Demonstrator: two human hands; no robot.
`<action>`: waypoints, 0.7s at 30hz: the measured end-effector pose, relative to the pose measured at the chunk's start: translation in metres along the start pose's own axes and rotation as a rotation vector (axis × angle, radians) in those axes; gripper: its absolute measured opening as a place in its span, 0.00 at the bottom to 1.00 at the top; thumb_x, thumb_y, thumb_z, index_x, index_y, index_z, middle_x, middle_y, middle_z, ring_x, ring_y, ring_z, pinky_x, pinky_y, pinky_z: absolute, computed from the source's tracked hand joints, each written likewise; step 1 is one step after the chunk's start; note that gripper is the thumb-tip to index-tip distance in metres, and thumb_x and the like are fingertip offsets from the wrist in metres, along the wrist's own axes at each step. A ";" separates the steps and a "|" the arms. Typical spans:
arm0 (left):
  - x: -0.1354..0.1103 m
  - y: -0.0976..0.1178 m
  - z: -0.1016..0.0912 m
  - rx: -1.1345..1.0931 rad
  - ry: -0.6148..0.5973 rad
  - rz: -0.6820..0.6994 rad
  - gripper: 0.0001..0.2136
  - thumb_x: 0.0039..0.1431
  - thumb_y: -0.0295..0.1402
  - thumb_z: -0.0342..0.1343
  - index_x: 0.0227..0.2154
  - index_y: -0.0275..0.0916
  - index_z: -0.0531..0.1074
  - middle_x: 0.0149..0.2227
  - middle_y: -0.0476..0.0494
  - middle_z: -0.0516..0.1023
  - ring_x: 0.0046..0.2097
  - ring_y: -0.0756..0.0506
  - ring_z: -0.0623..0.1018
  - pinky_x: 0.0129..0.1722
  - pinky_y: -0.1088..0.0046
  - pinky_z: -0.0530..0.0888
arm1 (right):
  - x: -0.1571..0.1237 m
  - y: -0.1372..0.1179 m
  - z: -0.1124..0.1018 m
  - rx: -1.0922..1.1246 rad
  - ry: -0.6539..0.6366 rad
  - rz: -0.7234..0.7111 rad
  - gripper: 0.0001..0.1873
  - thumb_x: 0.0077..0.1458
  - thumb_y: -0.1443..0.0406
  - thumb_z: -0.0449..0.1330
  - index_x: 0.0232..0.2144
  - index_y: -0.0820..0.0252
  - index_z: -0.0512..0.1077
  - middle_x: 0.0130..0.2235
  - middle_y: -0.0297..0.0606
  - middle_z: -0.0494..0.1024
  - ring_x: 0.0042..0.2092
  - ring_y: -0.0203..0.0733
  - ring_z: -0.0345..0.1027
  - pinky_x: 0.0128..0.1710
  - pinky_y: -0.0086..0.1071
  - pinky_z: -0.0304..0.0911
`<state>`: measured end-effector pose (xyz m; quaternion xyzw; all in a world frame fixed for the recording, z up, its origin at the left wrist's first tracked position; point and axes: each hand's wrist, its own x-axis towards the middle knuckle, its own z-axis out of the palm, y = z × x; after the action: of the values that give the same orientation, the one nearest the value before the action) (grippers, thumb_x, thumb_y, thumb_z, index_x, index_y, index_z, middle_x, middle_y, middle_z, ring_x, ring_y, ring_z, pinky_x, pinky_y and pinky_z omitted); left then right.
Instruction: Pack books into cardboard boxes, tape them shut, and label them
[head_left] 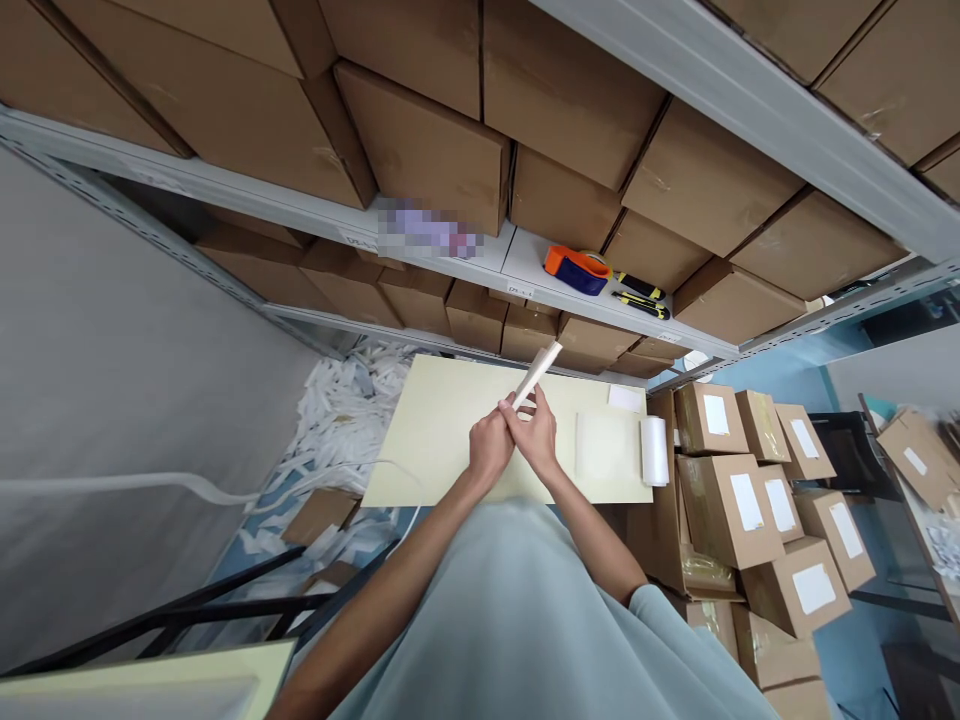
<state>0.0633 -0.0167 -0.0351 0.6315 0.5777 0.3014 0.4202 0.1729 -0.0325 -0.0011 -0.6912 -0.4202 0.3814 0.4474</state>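
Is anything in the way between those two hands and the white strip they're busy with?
Nothing visible. The left hand and the right hand both hold the lower end of the white strip, which points up and away above the pale table. The white roll lies off to the right, apart from them.

The pale yellow surface [442,430] carries a white roll [655,450] at its right edge, with a clear sheet [606,447] just beside it. Labelled boxes [731,500] stand right of the surface, and white scraps [337,410] lie left of it. On the shelf [525,262] above the surface are an orange tape dispenser [576,268] and two knives [639,296].
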 end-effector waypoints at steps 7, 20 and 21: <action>-0.014 -0.006 -0.003 -0.124 -0.190 0.228 0.30 0.65 0.40 0.66 0.69 0.42 0.75 0.73 0.35 0.73 0.75 0.31 0.72 0.74 0.56 0.69 | 0.017 0.014 -0.022 -0.106 0.056 0.077 0.18 0.64 0.47 0.59 0.34 0.54 0.75 0.32 0.35 0.81 0.36 0.45 0.72 0.39 0.33 0.70; 0.048 -0.038 -0.076 -0.731 -0.260 -0.304 0.34 0.36 0.62 0.81 0.36 0.36 0.86 0.35 0.37 0.87 0.38 0.37 0.85 0.39 0.64 0.84 | 0.023 0.007 -0.082 0.290 -0.362 0.094 0.27 0.56 0.43 0.73 0.45 0.58 0.82 0.46 0.40 0.88 0.48 0.52 0.81 0.48 0.37 0.75; 0.045 -0.036 -0.077 -0.711 -0.222 -0.299 0.34 0.36 0.63 0.80 0.35 0.36 0.86 0.34 0.38 0.87 0.38 0.38 0.85 0.38 0.64 0.83 | 0.024 0.009 -0.082 0.292 -0.350 0.091 0.28 0.55 0.43 0.73 0.46 0.58 0.82 0.47 0.41 0.88 0.49 0.53 0.81 0.49 0.38 0.75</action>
<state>-0.0135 0.0407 -0.0361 0.3844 0.4741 0.3477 0.7117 0.2575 -0.0368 0.0123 -0.5606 -0.4003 0.5721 0.4452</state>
